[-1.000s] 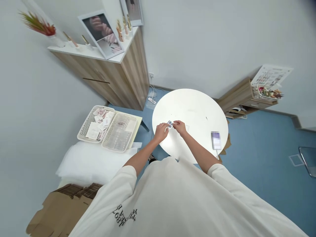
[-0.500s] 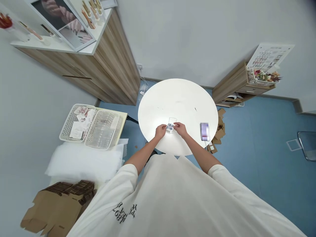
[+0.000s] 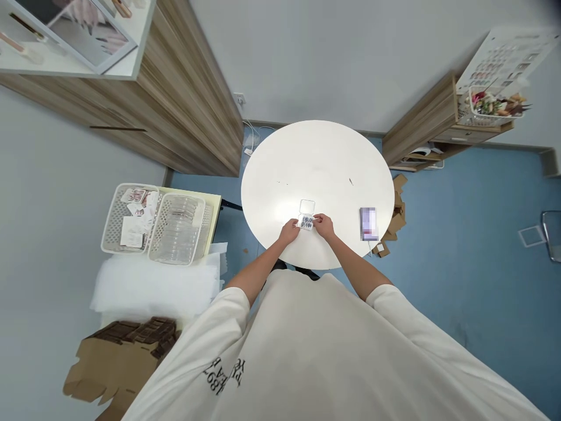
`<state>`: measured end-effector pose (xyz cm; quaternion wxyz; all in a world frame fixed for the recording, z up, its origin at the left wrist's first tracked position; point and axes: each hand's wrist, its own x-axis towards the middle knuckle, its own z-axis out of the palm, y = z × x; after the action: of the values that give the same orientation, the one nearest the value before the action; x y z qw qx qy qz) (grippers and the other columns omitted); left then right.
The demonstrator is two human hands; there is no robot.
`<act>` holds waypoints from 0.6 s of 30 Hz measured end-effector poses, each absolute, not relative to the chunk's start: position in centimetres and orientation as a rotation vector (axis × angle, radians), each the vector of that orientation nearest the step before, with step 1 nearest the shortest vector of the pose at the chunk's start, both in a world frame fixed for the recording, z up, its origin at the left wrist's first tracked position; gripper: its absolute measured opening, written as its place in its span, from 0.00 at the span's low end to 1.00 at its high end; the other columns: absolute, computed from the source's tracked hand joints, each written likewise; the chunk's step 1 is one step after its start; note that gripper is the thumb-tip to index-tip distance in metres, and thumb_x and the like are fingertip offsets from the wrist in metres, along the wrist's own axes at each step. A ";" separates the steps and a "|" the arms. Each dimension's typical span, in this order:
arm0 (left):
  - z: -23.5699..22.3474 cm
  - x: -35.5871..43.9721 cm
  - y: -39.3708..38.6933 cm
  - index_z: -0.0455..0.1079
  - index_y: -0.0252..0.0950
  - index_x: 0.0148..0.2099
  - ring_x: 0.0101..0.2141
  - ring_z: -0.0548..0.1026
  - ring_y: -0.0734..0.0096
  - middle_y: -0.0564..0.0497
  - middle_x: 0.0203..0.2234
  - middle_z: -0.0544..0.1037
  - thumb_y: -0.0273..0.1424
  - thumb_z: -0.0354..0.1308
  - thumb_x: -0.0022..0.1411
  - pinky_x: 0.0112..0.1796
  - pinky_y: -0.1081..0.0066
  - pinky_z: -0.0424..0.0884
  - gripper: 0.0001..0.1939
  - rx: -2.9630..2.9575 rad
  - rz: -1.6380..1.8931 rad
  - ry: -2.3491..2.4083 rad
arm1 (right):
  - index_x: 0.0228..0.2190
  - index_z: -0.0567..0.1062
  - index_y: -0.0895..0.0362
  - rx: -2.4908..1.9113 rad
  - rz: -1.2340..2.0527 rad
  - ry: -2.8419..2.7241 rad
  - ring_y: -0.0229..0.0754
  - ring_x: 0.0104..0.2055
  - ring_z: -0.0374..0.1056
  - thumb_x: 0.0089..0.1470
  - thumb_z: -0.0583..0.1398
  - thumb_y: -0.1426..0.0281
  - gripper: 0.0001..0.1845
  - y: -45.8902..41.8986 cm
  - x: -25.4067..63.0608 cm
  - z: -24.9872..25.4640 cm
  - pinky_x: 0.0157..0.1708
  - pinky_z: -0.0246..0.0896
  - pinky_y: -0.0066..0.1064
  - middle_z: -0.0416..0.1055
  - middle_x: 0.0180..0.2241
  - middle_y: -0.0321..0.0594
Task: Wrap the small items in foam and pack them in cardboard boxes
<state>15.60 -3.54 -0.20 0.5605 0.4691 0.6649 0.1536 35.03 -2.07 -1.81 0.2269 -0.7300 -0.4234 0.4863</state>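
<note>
holds a clear case (image 3: 305,228) over the white bench (image 3: 315,158), toward seven o'clock, with the left hand (image 3: 288,231) closed on its nine-o'clock edge and the right hand (image 3: 324,227) on its three; seems partway, showing dark pieces (image 3: 307,222) already inside and the lid (image 3: 307,206) open toward twelve, unshut; cannot make out exact shapes or any gap beneath

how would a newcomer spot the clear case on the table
Find the round white table, then its near side, between the left hand and right hand. The clear case there lies open, dark pieces inside, unlike the purplish item farther right.
</note>
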 end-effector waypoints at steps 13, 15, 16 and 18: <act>-0.4 14.7 -2.1 0.70 0.37 0.56 0.54 0.75 0.59 0.43 0.57 0.75 0.26 0.60 0.61 0.55 0.63 0.68 0.20 1.107 0.303 1.535 | 0.41 0.80 0.54 -2.077 1.296 -1.231 0.44 0.44 0.73 0.50 0.57 0.73 0.17 -1.8 34.0 -1.4 0.54 0.65 0.38 0.79 0.38 0.39; -0.9 14.6 -1.3 0.70 0.37 0.56 0.54 0.75 0.59 0.42 0.57 0.75 0.25 0.60 0.60 0.55 0.62 0.68 0.20 1.109 0.303 1.552 | 0.40 0.80 0.53 -2.090 1.292 -1.197 0.44 0.44 0.73 0.50 0.58 0.73 0.16 -1.6 34.4 -1.4 0.55 0.65 0.39 0.79 0.39 0.39; -1.2 14.5 -0.8 0.69 0.36 0.56 0.53 0.75 0.59 0.41 0.57 0.75 0.25 0.60 0.60 0.55 0.62 0.68 0.21 1.108 0.309 1.557 | 0.39 0.80 0.53 -2.093 1.284 -1.173 0.44 0.45 0.73 0.50 0.58 0.73 0.15 -1.4 34.5 -1.4 0.55 0.65 0.39 0.79 0.41 0.39; -1.9 14.6 0.3 0.69 0.36 0.57 0.54 0.75 0.59 0.41 0.58 0.74 0.24 0.59 0.59 0.55 0.62 0.68 0.22 1.104 0.327 1.560 | 0.40 0.79 0.53 -2.082 1.279 -1.112 0.44 0.46 0.73 0.50 0.59 0.72 0.15 -0.8 34.8 -1.5 0.56 0.65 0.40 0.79 0.43 0.40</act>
<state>14.61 0.32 -1.92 0.5658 0.4694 0.6635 0.1392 34.80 -0.79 -1.47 0.2269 -0.7554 -0.4034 0.4640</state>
